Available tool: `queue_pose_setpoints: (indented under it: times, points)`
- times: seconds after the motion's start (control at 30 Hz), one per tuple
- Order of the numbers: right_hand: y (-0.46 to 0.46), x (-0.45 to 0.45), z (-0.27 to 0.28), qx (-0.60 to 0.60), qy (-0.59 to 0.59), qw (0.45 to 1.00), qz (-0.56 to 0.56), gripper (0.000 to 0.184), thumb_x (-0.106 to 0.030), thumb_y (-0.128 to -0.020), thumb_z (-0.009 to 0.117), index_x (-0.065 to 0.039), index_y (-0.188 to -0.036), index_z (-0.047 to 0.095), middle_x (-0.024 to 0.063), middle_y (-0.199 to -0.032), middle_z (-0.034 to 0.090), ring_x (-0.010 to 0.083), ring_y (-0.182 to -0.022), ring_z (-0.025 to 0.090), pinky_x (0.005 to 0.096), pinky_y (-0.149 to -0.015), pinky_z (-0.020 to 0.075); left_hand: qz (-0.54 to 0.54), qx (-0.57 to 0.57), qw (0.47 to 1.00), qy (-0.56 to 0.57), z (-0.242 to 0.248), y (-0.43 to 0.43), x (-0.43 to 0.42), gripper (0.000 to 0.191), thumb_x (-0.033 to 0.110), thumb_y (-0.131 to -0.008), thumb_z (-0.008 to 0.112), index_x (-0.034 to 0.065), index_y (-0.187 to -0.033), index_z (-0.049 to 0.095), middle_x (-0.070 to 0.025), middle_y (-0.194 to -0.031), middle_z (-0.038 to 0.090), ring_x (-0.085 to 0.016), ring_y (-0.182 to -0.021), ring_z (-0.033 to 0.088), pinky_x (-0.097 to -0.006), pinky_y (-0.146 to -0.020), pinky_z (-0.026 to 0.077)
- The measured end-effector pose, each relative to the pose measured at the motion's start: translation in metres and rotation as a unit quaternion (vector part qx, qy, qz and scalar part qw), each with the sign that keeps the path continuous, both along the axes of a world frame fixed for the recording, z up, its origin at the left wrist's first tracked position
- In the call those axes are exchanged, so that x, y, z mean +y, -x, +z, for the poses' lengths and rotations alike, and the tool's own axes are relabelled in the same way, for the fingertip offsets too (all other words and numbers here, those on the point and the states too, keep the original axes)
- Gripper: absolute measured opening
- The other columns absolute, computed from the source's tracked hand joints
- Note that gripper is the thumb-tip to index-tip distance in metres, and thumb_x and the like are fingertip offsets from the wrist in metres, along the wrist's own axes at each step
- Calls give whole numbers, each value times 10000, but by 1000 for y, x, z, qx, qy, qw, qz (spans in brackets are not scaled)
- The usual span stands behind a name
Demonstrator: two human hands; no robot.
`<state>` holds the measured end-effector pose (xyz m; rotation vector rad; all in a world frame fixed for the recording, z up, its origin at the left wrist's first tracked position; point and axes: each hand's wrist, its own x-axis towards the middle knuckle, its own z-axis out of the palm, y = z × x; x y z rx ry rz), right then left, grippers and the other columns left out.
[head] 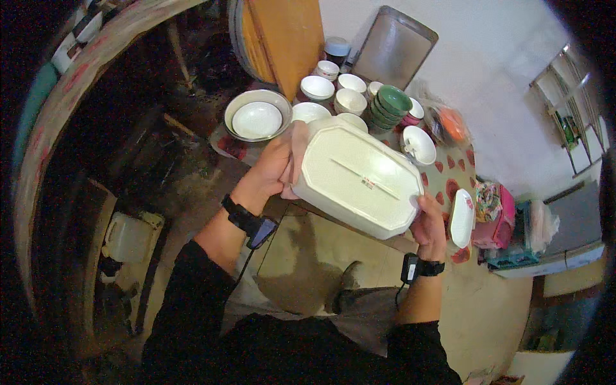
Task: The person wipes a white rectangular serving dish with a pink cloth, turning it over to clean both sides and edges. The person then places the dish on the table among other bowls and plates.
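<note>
A white octagonal ceramic dish (358, 178) is held up with its underside facing me; a ridge and small printed marks show there. My left hand (267, 168) grips its left end through a pink cloth (297, 159). At the lower right corner, my right hand (429, 221) holds the rim, fingers partly hidden by the dish. Beyond it on the table stand white bowls (317, 87), a stack of green bowls (394, 100), and a white bowl (257, 120) inside a larger metal-rimmed basin (231, 103). A white bowl with a spoon (418, 146) sits just behind the dish's right side.
A long white plate (462, 219) lies on the patterned tablecloth (440, 180) at the right, near a pink container (503, 216). A metal tray (394, 45) and an orange wooden board (296, 38) lean at the back. A lidded jar (337, 48) stands between them.
</note>
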<state>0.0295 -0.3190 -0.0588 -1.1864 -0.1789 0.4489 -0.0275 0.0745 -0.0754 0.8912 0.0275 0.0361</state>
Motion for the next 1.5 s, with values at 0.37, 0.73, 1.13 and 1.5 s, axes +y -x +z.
queue_pose_setpoints:
  times: [0.37,0.73,1.13,1.5]
  points:
    - [15,26,12,-76,96,989,86,1016,-407,-736,952,15,-1556,527,126,-1350,724,244,-1246,684,377,-1102,514,-34,6,998,-52,3,-8,42,345,211,-1150,505,-10,-1365,657,-143,-1222,771,-212,-1007,782,-355,-884,651]
    - [47,72,18,-100,197,970,97,535,-177,-801,918,-50,-1230,625,29,-1095,705,139,-1010,643,326,-953,518,-5,30,997,-69,10,-1,8,284,222,-1130,550,15,-1271,683,-62,-1106,757,-121,-938,733,-275,-819,595]
    - [53,81,14,-80,118,990,7,428,-130,-840,885,-43,-1178,639,58,-1082,744,147,-956,705,328,-901,574,89,-25,995,44,13,3,-16,244,233,-1142,541,70,-1268,671,-31,-1171,726,-128,-1103,688,-293,-953,539]
    - [57,87,-8,-79,74,989,-96,357,-144,-927,800,-29,-1208,613,92,-1100,748,169,-957,721,342,-879,598,233,40,959,-157,-10,20,-60,404,312,-1181,417,18,-1383,607,-102,-1250,722,-201,-1151,678,-344,-1028,531]
